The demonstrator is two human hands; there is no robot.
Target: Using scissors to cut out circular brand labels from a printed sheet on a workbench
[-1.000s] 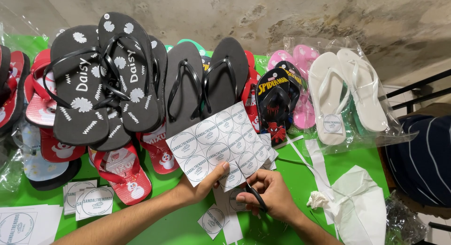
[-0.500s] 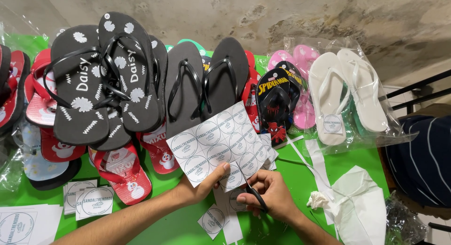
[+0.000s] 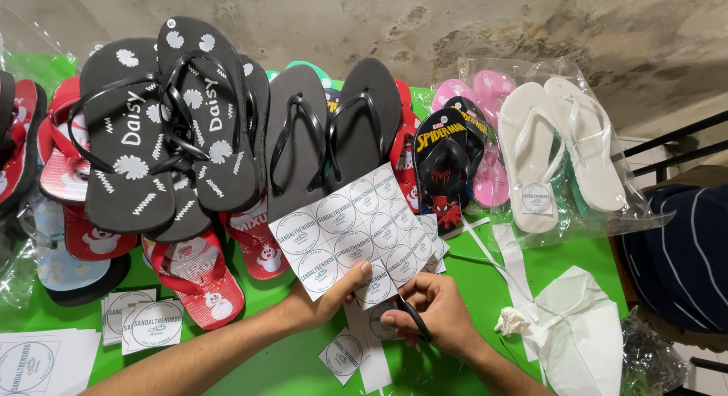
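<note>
my left hand (image 3: 322, 301) pinches the lower edge of the sheet of round labels (image 3: 356, 229), holding it up over the green table (image 3: 288, 366). my right hand (image 3: 436, 316) is closed around the black scissors (image 3: 413, 320), blades at the sheet's bottom edge. i judge the cutting partly done: a few cut squares (image 3: 345, 356) lie below, more are stacked at the left (image 3: 144, 324), yet most of the sheet remains whole. flip-flops (image 3: 174, 123) line the back.

left hand (image 3: 322, 301) on label sheet (image 3: 353, 233), right hand (image 3: 436, 316) gripping scissors (image 3: 413, 319)
</note>
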